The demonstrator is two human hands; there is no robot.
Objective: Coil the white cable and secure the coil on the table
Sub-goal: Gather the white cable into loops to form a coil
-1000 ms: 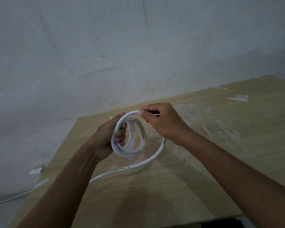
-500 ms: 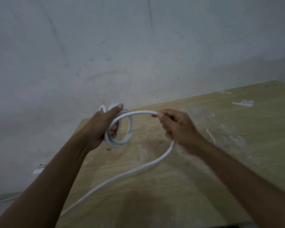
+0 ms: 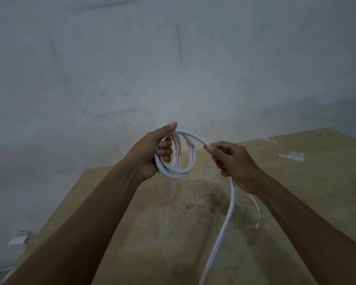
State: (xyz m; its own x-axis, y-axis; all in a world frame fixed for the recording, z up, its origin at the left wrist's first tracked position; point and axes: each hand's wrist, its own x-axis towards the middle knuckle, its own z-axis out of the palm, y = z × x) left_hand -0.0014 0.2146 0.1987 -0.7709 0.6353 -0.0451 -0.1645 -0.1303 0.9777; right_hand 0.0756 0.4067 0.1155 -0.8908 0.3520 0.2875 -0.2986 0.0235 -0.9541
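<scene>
Several loops of the white cable [image 3: 174, 161] hang together as a coil in the left hand [image 3: 152, 153], which is raised above the far left corner of the surface [image 3: 308, 182]. The grip of this hand is closed around the coil: the fingers curl through the middle of the loops and the thumb lies straight over the top of them. The coil stands almost upright, and it does not touch the surface.

From the top of the coil one strand goes to the right and into the right hand [image 3: 232, 163]. The grip of this hand is narrow, with the thumb and the curled fingers pinching the strand. The two hands are near each other but apart. Below the right hand the cable comes out again, drops down to the surface and runs toward the bottom edge of the view, where it leaves the picture.

The surface is wooden, light brown, with pale stains in the middle and some white marks [image 3: 292, 156] at the far right. A thin white wire [image 3: 257, 210] lies on it just under the right forearm. Behind is a grey wall [image 3: 173, 58]. At the low left, beside the surface, a small white object [image 3: 21, 237] is seen, too blurred to say what it is
</scene>
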